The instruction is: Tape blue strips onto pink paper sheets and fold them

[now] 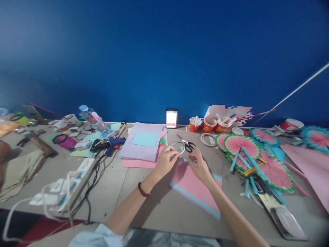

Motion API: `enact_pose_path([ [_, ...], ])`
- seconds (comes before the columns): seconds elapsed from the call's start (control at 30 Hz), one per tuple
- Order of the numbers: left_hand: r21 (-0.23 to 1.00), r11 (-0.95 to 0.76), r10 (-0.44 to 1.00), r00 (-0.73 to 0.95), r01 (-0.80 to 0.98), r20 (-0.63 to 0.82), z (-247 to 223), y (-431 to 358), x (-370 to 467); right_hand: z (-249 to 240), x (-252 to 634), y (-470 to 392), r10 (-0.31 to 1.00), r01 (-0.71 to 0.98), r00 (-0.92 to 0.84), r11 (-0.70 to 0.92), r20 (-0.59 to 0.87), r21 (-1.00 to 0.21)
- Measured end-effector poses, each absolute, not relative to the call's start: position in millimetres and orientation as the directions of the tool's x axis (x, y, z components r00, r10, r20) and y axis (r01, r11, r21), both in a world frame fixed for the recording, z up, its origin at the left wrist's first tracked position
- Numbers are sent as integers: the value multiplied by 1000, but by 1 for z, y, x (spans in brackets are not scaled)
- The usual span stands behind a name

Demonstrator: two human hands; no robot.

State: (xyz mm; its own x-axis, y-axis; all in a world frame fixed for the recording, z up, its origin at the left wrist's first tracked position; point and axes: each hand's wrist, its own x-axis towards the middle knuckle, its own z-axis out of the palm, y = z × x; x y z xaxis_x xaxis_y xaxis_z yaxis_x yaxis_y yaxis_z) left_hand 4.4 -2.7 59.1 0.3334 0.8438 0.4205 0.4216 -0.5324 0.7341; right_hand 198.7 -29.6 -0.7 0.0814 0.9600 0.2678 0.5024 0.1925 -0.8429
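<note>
In left hand (166,160), pinched: thin whitish ring (183,150), partly hidden. In half-curled right hand (200,166), above flat pink paper (191,183), cannot tell contents.

On the grey surface (144,214), a rectangular pink-and-light-blue paper stack (191,187) is placed partly beneath the right hand (200,167). Behind the stack, black-handled metal scissors (189,147) are laid. To the left, a rectangular lavender paper stack (131,151) is topped by a small light-blue paper sheet (145,139); farther left, a blue plastic glue gun (114,143) is set, with a long white plastic power strip (83,174) placed nearer. To the right, round pink-and-green pleated paper fans (241,145) are piled; red paper cups (208,126) are stood behind, before the blue wall (164,61).
</note>
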Motion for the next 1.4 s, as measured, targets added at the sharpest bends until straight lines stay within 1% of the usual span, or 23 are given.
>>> enact_pose_path([
  [0.07, 655, -588, 808, 366, 474, 461, 58, 6, 6, -3, 194, -33, 955, 598, 19, 227, 296, -769],
  [0.17, 535, -640, 767, 405, 552, 498, 52, 24, 12, -1, 188, -37, 951, 699, -13, 230, 309, -678],
  [0.23, 459, -645, 757, 431, 611, 491, 45, 39, 21, 1, 187, -38, 954, 736, -14, 212, 299, -643],
  [0.3, 419, -636, 765, 458, 648, 453, 37, 55, 34, 1, 187, -38, 960, 733, -18, 203, 280, -649],
  [0.4, 459, -640, 768, 517, 616, 378, 27, 76, 56, -3, 189, -37, 967, 666, -24, 205, 254, -718],
  [0.47, 445, -662, 748, 563, 603, 352, 24, 88, 69, -5, 190, -37, 966, 640, -6, 201, 257, -742],
  [0.57, 419, -698, 713, 617, 581, 333, 22, 101, 85, -7, 190, -37, 963, 656, 23, 189, 269, -731],
  [0.67, 418, -730, 675, 666, 541, 317, 22, 107, 95, -6, 189, -37, 967, 669, 0, 190, 256, -719],
  [0.83, 389, -727, 684, 652, 566, 329, 22, 109, 100, -3, 186, -39, 969, 660, -15, 196, 248, -725],
  [0.93, 374, -693, 721, 600, 617, 346, 23, 103, 92, -3, 186, -39, 981, 662, 8, 139, 193, -736],
  [0.97, 392, -670, 742, 576, 631, 343, 24, 99, 87, -3, 186, -39, 987, 657, 15, 110, 160, -746],
  [1.03, 485, -604, 795, 520, 633, 312, 25, 88, 76, -3, 187, -39, 995, 594, 12, 74, 101, -801],
  [1.1, 653, -491, 859, 447, 578, 250, 28, 73, 61, -2, 188, -37, 998, 442, -20, 66, 64, -895],
  [1.17, 826, -350, 894, 421, 441, 155, 32, 57, 45, 2, 189, -35, 998, 252, -59, 51, 37, -966],
  [1.23, 931, -213, 847, 531, 295, 25, 37, 42, 27, 8, 190, -32, 998, 115, -67, 18, 10, -993],
  [1.33, 969, -42, 771, 624, 242, -122, 44, 22, 7, 19, 189, -30, 1000, 28, 7, 13, 13, -1000],
  [1.4, 978, 22, 770, 621, 206, -148, 48, 13, -1, 25, 186, -29, 997, 12, 62, 44, 44, -999],
])
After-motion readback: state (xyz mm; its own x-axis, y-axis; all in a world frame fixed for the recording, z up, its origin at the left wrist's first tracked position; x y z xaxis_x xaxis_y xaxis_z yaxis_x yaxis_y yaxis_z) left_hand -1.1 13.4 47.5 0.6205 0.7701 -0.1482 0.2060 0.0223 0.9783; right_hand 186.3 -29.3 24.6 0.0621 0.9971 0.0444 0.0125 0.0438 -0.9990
